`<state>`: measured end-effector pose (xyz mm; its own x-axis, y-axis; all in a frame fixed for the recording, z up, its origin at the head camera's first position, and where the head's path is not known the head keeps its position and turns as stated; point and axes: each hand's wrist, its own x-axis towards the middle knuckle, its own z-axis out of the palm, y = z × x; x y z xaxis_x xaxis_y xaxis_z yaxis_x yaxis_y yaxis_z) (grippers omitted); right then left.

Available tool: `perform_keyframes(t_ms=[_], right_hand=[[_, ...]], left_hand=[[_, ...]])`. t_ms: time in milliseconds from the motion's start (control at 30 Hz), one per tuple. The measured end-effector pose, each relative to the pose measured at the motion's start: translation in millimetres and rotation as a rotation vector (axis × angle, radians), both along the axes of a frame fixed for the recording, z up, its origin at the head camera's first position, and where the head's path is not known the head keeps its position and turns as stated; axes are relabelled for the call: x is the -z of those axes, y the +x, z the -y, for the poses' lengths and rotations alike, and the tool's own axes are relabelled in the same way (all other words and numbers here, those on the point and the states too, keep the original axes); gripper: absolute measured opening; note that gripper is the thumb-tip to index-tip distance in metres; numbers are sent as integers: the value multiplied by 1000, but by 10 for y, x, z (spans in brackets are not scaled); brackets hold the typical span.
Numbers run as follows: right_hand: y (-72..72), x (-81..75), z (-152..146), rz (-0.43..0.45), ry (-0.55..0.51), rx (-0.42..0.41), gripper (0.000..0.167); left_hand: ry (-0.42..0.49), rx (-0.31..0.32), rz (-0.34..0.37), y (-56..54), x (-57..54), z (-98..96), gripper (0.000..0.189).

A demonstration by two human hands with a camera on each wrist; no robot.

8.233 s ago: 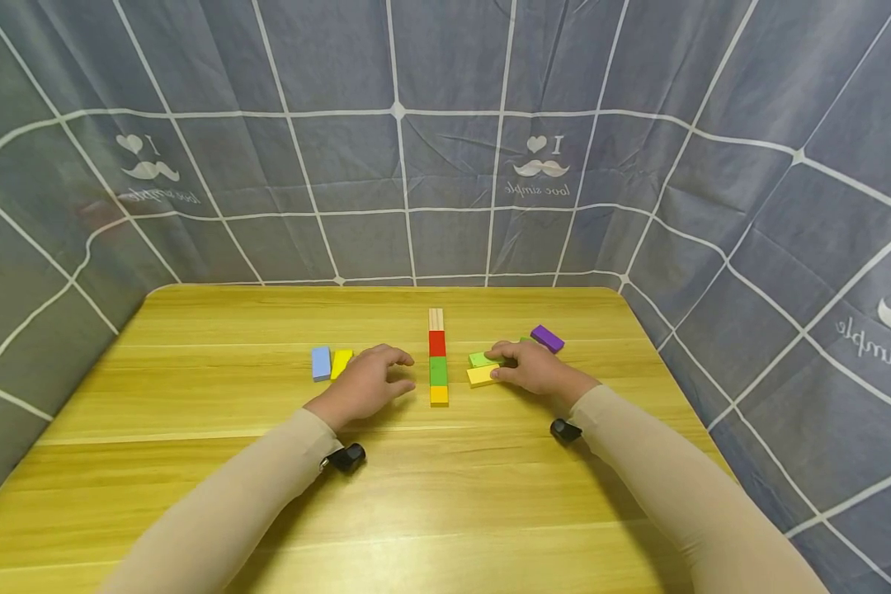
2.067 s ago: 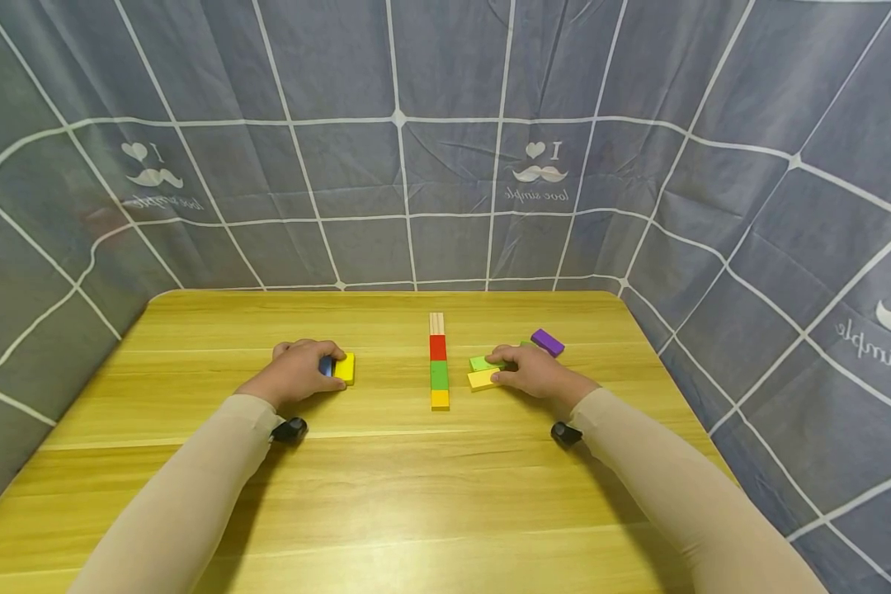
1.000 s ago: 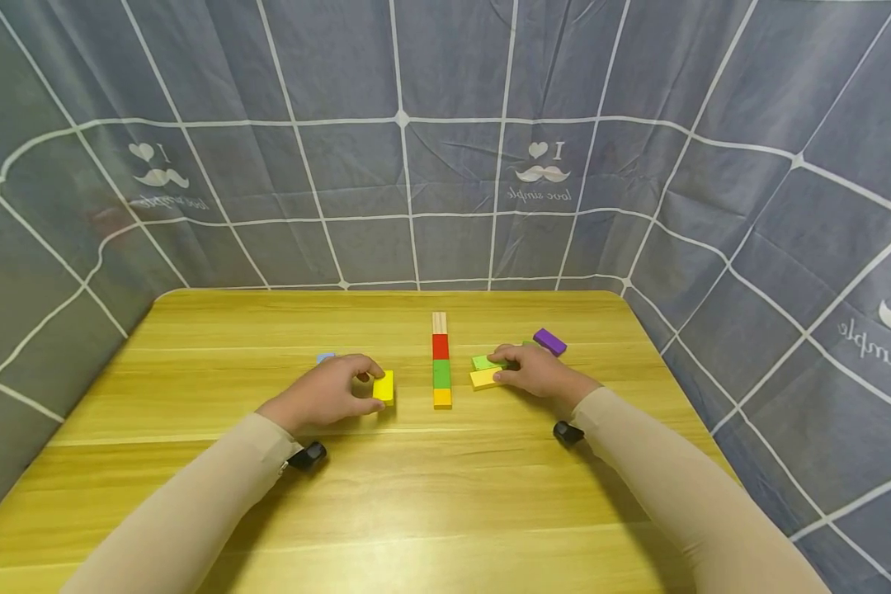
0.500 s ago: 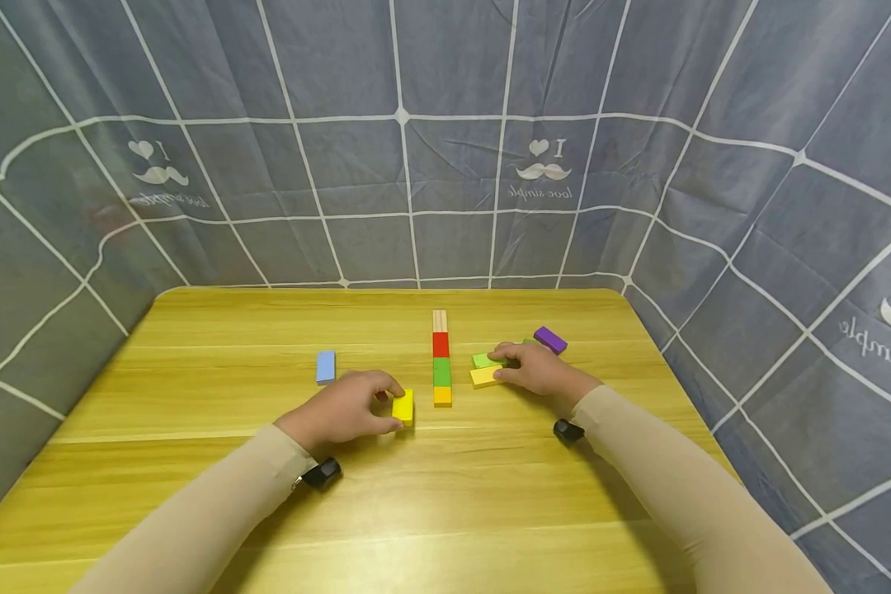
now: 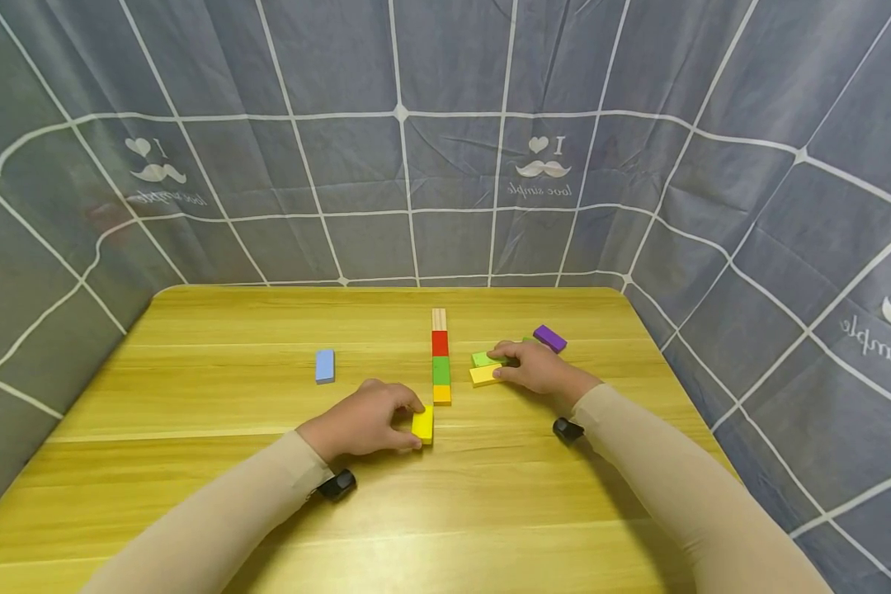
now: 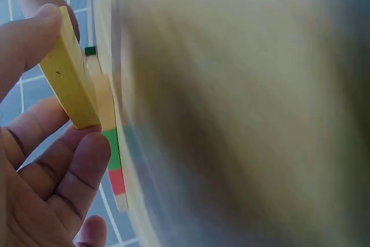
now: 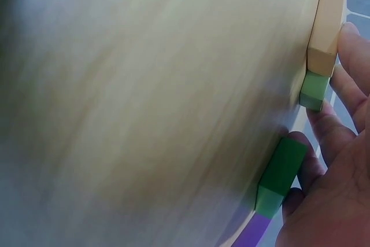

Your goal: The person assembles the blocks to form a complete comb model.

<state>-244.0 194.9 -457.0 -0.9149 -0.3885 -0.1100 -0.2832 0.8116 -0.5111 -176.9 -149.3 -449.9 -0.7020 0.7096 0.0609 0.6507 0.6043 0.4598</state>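
Observation:
My left hand (image 5: 364, 419) pinches a yellow block (image 5: 424, 424) between thumb and fingertips, close to the near end of a row of blocks. In the left wrist view that yellow block (image 6: 69, 79) is tilted. The row runs away from me: an orange-yellow block (image 5: 441, 395), a green block (image 5: 441, 371), a red block (image 5: 440, 342) and a plain wood block (image 5: 439, 319). On the right, my right hand (image 5: 538, 368) rests with relaxed fingers, touching a pale yellow block (image 5: 484, 376) and a light green block (image 5: 483, 360). A darker green block (image 7: 283, 169) lies partly under that hand.
A blue block (image 5: 325, 366) lies alone left of the row. Past the right hand is a purple block (image 5: 549, 338). The wooden table (image 5: 445, 511) backs onto a grey curtain (image 5: 460, 165) with white grid lines, which also hangs at both sides.
My left hand has taken the yellow block from beside the blue block and carried it right and toward me, to the row's near end. The right hand has stayed in place.

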Motion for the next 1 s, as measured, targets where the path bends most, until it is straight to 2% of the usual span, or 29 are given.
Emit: perform_keyframes(t_ms=[433,1000], right_hand=[[13,-35,2,-17,12,-12,47],[2,-13,2,-17,18,-12,47]], left_hand=[[-53,13,-36,37,49,-153,46],[-63,-39,-48,55,109,-258,48]])
